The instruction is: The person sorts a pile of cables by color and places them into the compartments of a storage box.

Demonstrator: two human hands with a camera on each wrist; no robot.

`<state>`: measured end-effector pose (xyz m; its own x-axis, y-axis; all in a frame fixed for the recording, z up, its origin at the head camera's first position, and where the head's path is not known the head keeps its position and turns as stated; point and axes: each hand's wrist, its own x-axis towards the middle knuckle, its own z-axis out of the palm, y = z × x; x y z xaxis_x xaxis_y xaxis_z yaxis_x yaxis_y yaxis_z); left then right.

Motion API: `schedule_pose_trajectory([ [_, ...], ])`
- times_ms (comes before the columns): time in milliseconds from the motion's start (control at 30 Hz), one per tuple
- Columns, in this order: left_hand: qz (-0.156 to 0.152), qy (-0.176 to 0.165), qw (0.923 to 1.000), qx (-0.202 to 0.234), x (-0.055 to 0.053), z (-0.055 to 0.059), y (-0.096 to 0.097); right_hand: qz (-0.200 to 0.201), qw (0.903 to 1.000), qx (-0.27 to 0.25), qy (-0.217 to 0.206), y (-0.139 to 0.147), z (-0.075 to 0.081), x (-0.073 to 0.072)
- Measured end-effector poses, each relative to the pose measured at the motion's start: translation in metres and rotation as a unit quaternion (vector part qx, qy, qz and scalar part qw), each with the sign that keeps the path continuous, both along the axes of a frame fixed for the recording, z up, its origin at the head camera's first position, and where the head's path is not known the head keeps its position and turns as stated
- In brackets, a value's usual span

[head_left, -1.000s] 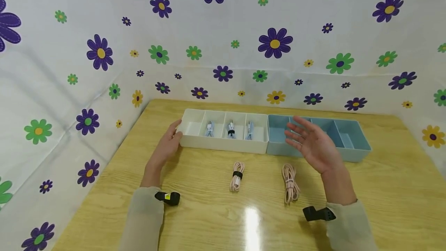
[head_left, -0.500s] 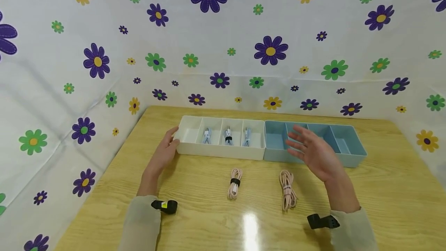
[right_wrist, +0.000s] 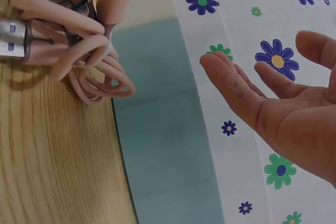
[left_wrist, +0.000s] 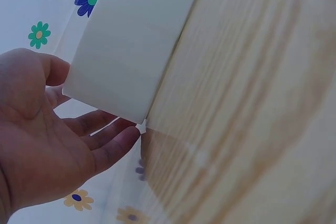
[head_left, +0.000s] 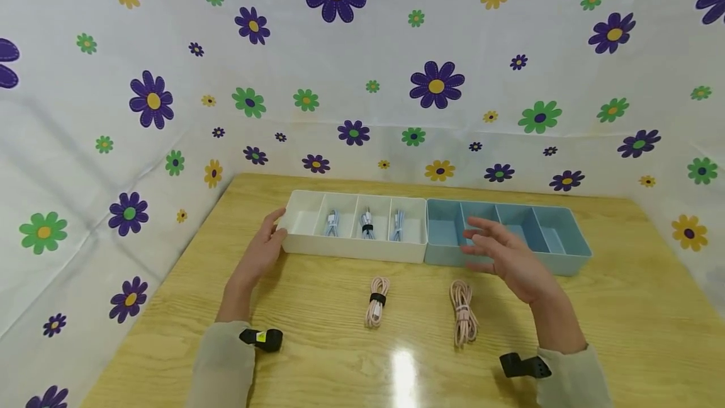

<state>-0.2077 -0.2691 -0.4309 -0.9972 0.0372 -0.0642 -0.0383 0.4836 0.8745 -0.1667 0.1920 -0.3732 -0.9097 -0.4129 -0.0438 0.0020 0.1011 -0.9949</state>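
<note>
My left hand [head_left: 257, 254] touches the left end of a white divided box [head_left: 351, 246]. The left wrist view shows this hand [left_wrist: 47, 129] with relaxed fingers against the box's end wall [left_wrist: 121, 51]. Three bundled light-blue cables, one being a cable with a black tie [head_left: 367, 226], lie in separate compartments. My right hand [head_left: 512, 260] hovers in front of a blue divided box [head_left: 566, 263], fingers spread and holding nothing. Below it lies a pink cable bundle [head_left: 464, 315], seen close with its USB plug [right_wrist: 13, 39] in the right wrist view.
A second pink cable [head_left: 376, 302] with a black tie lies in front of the white box. Both boxes stand end to end on the wooden table [head_left: 317, 345]. Flowered white cloth [head_left: 362, 49] hangs behind the table and along its left side.
The head view has tilted and shifted slightly. My right hand has turned, its fingers now pointing more downward and bent a little. My left hand stays at the white box's end.
</note>
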Motion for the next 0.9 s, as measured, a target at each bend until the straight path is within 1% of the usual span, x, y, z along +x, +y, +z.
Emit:
schedule_pose_trajectory([
  [167, -0.004, -0.001, 1.0, 0.007, -0.002, -0.001, 0.001, 0.01, 0.998, 0.06, 0.02, 0.005, -0.001, 0.002],
  [300, -0.001, -0.004, 0.9999, 0.009, -0.003, -0.002, -0.001, 0.033, 0.9924, 0.116, 0.026, 0.007, 0.001, 0.004],
  [433, 0.001, -0.012, 0.9999, 0.007, -0.003, -0.003, -0.002, 0.062, 0.9821, 0.175, 0.03, 0.007, 0.004, 0.01],
  [467, 0.001, -0.015, 0.9999, 0.008, -0.002, -0.002, -0.002, 0.068, 0.979, 0.19, 0.029, 0.007, 0.004, 0.011],
  [533, -0.002, -0.021, 0.9997, 0.011, 0.005, 0.009, 0.003, 0.081, 0.9725, 0.216, 0.033, 0.006, 0.005, 0.013],
  [633, -0.006, -0.02, 0.9997, 0.013, 0.007, 0.01, 0.005, 0.095, 0.963, 0.25, 0.03, 0.005, 0.007, 0.017],
  [700, -0.007, -0.016, 0.9998, 0.011, 0.008, 0.008, 0.006, 0.104, 0.9565, 0.271, 0.024, 0.004, 0.008, 0.02],
  [767, -0.005, -0.009, 0.9999, 0.007, 0.002, -0.003, 0.002, 0.112, 0.9498, 0.292, 0.018, 0.002, 0.008, 0.022],
  [833, -0.002, -0.004, 1.0, 0.004, 0.001, -0.004, 0.002, 0.117, 0.9446, 0.306, 0.013, 0.0, 0.008, 0.023],
  [900, 0.0, -0.004, 1.0, 0.002, 0.001, -0.004, 0.001, 0.119, 0.9416, 0.315, 0.008, -0.001, 0.008, 0.024],
])
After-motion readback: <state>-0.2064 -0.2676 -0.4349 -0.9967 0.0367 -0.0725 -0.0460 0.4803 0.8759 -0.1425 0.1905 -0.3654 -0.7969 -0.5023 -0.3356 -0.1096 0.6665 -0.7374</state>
